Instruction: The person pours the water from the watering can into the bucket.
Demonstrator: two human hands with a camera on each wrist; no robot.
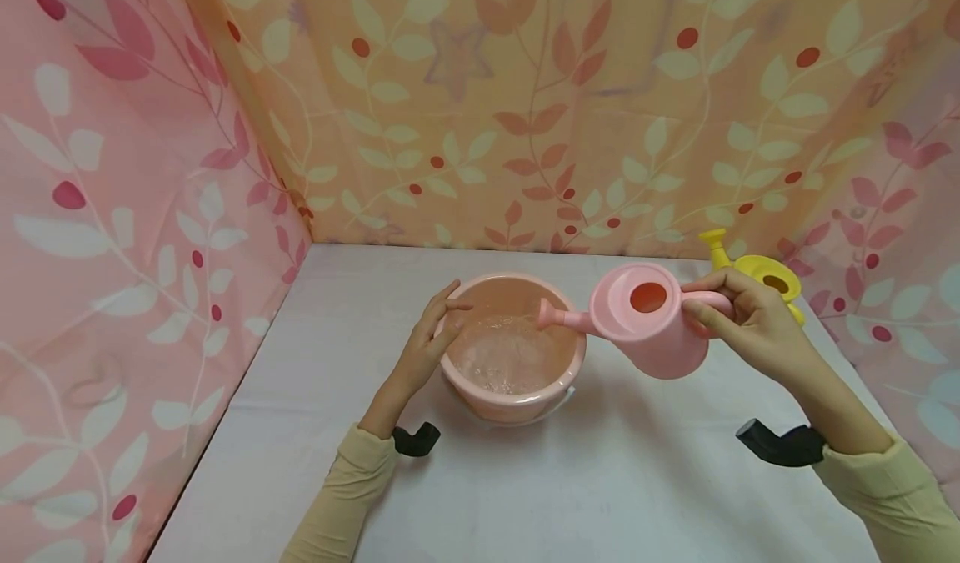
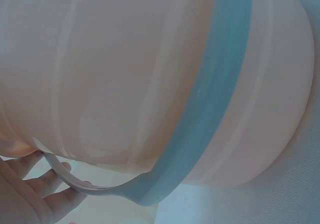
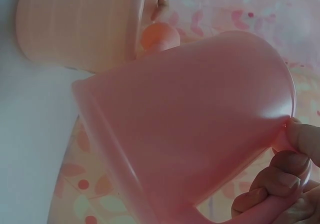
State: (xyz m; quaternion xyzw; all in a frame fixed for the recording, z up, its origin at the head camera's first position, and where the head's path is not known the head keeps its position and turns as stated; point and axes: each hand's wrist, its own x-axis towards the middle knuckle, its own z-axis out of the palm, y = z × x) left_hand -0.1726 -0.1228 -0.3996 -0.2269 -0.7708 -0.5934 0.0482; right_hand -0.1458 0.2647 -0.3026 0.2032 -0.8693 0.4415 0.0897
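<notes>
My right hand (image 1: 750,317) grips the handle of a pink watering can (image 1: 663,346), fingers curled round it in the right wrist view. Held above the table, the can leans left, with its sprinkler head (image 1: 550,314) over the right rim of a peach plastic bucket (image 1: 517,399). Rippled, bubbly water (image 1: 506,354) lies inside the bucket. At the bucket's left rim, my left hand (image 1: 422,346) has its fingers spread. The left wrist view shows its fingertips (image 2: 70,200) beside the bucket's pale carrying handle (image 2: 65,171); their exact contact is hard to tell.
A yellow watering can (image 1: 768,275) stands at the back right, partly behind my right hand. The white-covered table (image 1: 600,488) is bordered by floral curtains (image 1: 525,113) at the back and both sides. A black wrist mount (image 1: 780,444) sits on each forearm.
</notes>
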